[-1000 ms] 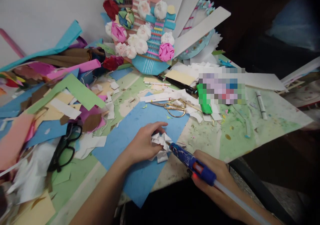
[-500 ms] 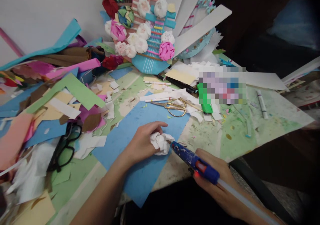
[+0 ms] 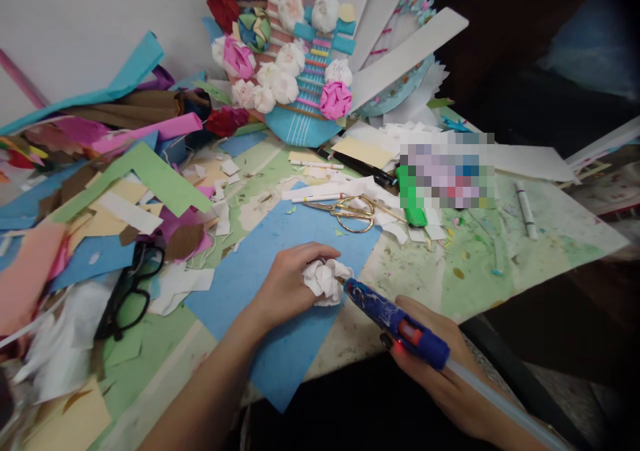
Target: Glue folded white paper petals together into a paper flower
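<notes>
My left hand [image 3: 287, 284] is closed around a white folded paper flower [image 3: 326, 281], pressing it down on a blue paper sheet [image 3: 280, 271]. In my right hand [image 3: 440, 377] I grip a blue hot glue gun [image 3: 400, 327] with a clear glue stick sticking out of its back. The gun's nozzle touches the flower's right side. Both hands work at the near edge of the table.
Gold scissors [image 3: 345, 212], a green tool [image 3: 411, 197], a black pen [image 3: 357, 165] and a white marker [image 3: 525, 209] lie beyond the hands. Black glasses [image 3: 127, 291] rest among piled coloured paper scraps at left. A craft piece with paper flowers [image 3: 295, 71] leans against the wall.
The spread-out white paper has been gathered into a tighter ball under my left hand. The glue gun's rear has shifted slightly right, its nozzle still at the flower.
</notes>
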`<state>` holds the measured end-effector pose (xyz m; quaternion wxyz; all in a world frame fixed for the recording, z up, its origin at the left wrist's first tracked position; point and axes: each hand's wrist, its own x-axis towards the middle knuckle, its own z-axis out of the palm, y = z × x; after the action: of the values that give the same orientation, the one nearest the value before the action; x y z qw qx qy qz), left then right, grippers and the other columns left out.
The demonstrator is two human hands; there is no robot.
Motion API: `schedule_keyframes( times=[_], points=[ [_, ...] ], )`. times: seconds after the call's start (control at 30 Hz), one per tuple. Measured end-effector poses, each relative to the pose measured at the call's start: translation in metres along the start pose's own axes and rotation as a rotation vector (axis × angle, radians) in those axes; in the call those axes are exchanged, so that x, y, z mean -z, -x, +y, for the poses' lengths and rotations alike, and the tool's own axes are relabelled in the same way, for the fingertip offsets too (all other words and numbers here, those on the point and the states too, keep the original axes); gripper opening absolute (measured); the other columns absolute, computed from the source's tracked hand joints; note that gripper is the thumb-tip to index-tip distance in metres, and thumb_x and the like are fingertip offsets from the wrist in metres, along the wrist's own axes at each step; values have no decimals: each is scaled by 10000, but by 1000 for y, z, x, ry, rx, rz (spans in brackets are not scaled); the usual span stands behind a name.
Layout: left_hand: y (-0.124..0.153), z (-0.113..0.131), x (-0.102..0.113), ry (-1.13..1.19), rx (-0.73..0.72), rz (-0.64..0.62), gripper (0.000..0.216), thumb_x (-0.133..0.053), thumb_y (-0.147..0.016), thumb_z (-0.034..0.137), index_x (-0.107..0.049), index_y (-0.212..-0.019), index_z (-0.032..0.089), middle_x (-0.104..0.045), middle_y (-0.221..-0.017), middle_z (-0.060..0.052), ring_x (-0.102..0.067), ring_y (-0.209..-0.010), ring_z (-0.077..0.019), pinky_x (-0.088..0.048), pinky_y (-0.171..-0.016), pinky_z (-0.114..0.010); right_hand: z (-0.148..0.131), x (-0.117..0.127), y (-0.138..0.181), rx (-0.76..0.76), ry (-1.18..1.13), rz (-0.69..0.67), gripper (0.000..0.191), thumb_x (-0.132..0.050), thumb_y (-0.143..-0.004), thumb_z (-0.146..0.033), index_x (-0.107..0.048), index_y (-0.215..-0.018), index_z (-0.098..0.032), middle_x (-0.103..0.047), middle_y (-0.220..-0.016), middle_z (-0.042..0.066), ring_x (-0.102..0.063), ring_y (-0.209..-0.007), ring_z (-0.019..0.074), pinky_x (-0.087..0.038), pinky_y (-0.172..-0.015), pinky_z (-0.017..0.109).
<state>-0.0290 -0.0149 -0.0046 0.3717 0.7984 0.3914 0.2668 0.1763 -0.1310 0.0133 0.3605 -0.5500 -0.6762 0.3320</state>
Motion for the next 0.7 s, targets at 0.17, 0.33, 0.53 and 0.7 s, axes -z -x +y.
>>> schedule_keyframes(
  times=[0.17,0.33,0.53,0.7],
  points=[
    [1,-1,-1,8,35,29,322,-643,-671,90,-699,-972,189,-744,-873,-20,-663,-727,-151,-501,-682,-243,-1,1,0,-25,9,-4,156,-516,-849,-255,-443,-716,-220,-494,-660,-5,-492,-586,143,-402,-503,261],
    [0,0,-3,20,27,31,329,-645,-667,81,-703,-975,181,-739,-835,-12,-652,-690,-135,-495,-663,-229,-1,1,-1,-35,-2,25,105,-506,-842,-220,-470,-743,-221,-542,-688,3,-531,-612,151,-446,-545,271],
    [0,0,-3,27,5,26,333,-645,-665,68,-702,-975,173,-738,-854,-16,-657,-716,-135,-490,-672,-225,-2,1,-2,2,4,4,48,-492,-847,-207,-486,-803,-225,-537,-711,6,-525,-619,151,-439,-564,276],
    [0,0,-2,24,12,27,322,-640,-660,56,-706,-952,174,-744,-864,-19,-665,-731,-140,-482,-666,-229,-2,7,-1,56,52,-93,154,-484,-867,-216,-397,-740,-224,-478,-688,-5,-482,-598,135,-398,-518,249]
  ],
)
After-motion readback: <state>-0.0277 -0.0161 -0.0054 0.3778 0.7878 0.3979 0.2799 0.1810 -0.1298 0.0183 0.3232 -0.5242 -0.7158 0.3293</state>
